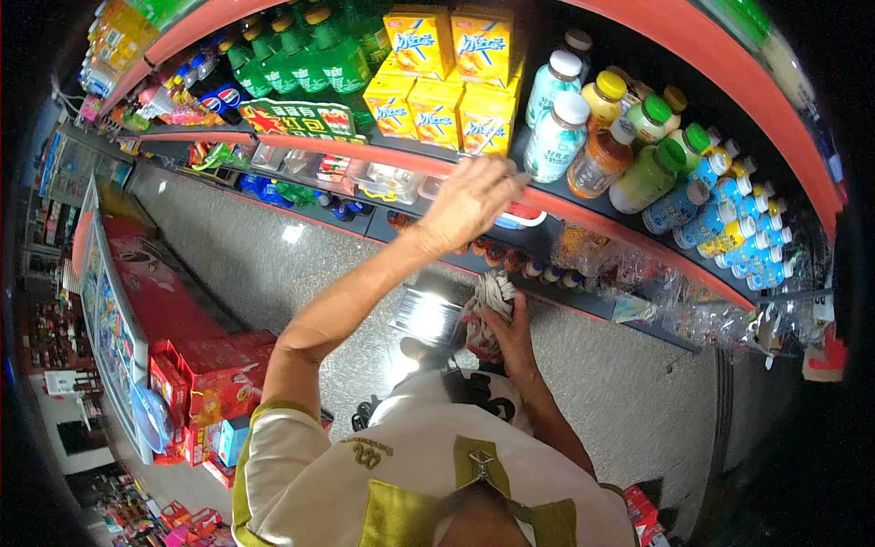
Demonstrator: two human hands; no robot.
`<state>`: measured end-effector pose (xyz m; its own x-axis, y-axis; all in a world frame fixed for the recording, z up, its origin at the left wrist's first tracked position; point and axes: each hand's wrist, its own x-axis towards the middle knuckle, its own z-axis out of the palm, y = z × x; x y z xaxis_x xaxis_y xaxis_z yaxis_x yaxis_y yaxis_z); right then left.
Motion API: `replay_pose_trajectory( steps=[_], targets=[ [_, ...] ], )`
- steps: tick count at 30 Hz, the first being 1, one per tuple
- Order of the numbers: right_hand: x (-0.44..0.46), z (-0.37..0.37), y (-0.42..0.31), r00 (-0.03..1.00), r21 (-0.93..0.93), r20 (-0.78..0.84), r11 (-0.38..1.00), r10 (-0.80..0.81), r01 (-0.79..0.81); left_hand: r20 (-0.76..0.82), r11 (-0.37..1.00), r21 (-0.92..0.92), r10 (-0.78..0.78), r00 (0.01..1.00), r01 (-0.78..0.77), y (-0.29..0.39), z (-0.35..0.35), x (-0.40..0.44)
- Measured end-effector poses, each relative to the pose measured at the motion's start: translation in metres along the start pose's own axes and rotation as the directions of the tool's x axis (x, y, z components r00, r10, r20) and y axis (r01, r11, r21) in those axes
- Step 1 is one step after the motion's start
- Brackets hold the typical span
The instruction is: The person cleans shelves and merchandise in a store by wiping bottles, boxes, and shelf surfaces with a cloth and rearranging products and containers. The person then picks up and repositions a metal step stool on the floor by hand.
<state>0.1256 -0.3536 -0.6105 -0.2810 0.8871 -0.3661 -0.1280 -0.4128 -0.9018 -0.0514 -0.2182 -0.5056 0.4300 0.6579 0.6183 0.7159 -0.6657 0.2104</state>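
My left hand (469, 202) reaches up to the red shelf edge (401, 153), fingers loosely bent and slightly apart, nothing visible in them. Its fingertips are close to the bottom of the yellow drink cartons (486, 118) and a white-capped pale blue bottle (555, 141); whether they touch is hard to tell. Lower down, in front of my body, my right hand (516, 342) is closed around a bunched grey-beige cloth (493, 296). A reddish patterned part shows under the cloth.
More bottles (649, 175) stand in rows to the right, green soda bottles (319, 50) to the left. Lower shelves hold packets and bottles. Bagged goods (711, 314) hang at the right shelf edge. Red boxes (223, 374) stand beside a glass-topped freezer (114, 319) at left.
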Motion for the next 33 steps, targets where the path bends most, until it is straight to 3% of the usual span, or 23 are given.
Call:
replay_pose_trajectory(
  steps=[1,4,5,7,11,12,13,14,17,19,20,21,23,25,29,30,33],
  targets=[
    [-0.002,0.003,-0.006,1.000,0.021,0.015,1.000,0.009,-0.009,0.018,0.997,-0.042,-0.057,0.998,0.058,0.004,0.005,-0.003],
    [-0.002,0.003,-0.002,0.998,0.041,0.032,0.998,-0.046,0.044,-0.196,0.977,-0.116,-0.197,0.961,0.177,-0.008,0.009,0.004],
    [-0.002,0.002,0.001,0.997,0.042,0.030,0.996,-0.074,0.073,-0.289,0.971,-0.076,-0.239,0.927,0.227,-0.015,0.009,0.008],
    [0.000,0.000,-0.005,0.994,-0.077,0.020,0.991,-0.104,0.105,-0.314,0.957,0.004,-0.276,0.909,0.292,-0.029,-0.013,0.025],
    [0.022,-0.010,-0.030,0.946,-0.241,0.080,0.914,-0.316,0.326,-0.122,0.993,0.107,-0.032,0.992,0.046,-0.069,-0.033,0.046],
    [0.022,-0.006,-0.051,0.959,-0.071,0.098,0.959,-0.266,0.274,-0.069,0.991,0.133,-0.002,0.998,0.011,-0.079,-0.030,0.047],
    [0.026,-0.008,-0.063,0.961,-0.102,0.103,0.958,-0.257,0.267,-0.014,0.987,0.157,0.027,1.000,-0.024,-0.081,-0.031,0.049],
    [0.028,-0.008,-0.075,0.958,-0.138,0.084,0.949,-0.275,0.284,0.014,0.993,0.112,-0.046,0.999,0.044,-0.079,-0.029,0.048],
    [0.028,-0.004,-0.089,0.954,-0.167,0.040,0.939,-0.298,0.300,0.011,0.993,0.110,-0.032,0.999,0.030,-0.073,-0.027,0.043],
    [0.033,-0.007,-0.078,0.954,-0.152,0.047,0.942,-0.295,0.299,-0.090,0.982,0.187,-0.006,0.996,0.023,-0.067,-0.026,0.038],
    [0.038,-0.010,-0.063,0.911,-0.186,0.078,0.892,-0.406,0.413,-0.140,0.974,0.225,0.009,0.990,0.023,-0.063,-0.025,0.034],
    [0.034,-0.010,-0.059,0.965,-0.131,0.077,0.956,-0.253,0.261,-0.109,0.980,0.198,-0.006,0.994,0.028,-0.055,-0.024,0.028],
    [0.034,-0.014,-0.047,0.957,-0.210,0.099,0.934,-0.273,0.289,-0.041,0.988,0.147,-0.031,0.999,0.037,-0.037,-0.023,0.013],
    [0.037,-0.016,-0.029,0.953,-0.310,0.065,0.902,-0.297,0.302,0.150,0.996,0.075,0.032,0.988,-0.044,-0.031,-0.002,-0.006],
    [0.036,-0.018,-0.027,0.940,-0.442,0.054,0.836,-0.338,0.326,0.105,0.990,0.026,-0.144,0.984,0.142,-0.022,0.035,-0.018],
    [0.028,-0.014,-0.045,0.987,-0.348,0.017,0.924,-0.160,0.156,0.127,0.985,0.026,-0.175,0.976,0.173,-0.022,0.038,-0.019],
    [0.034,-0.020,-0.044,0.953,-0.227,0.014,0.927,-0.302,0.297,0.070,0.987,0.032,-0.161,0.984,0.160,-0.025,0.047,-0.024]
  ],
)
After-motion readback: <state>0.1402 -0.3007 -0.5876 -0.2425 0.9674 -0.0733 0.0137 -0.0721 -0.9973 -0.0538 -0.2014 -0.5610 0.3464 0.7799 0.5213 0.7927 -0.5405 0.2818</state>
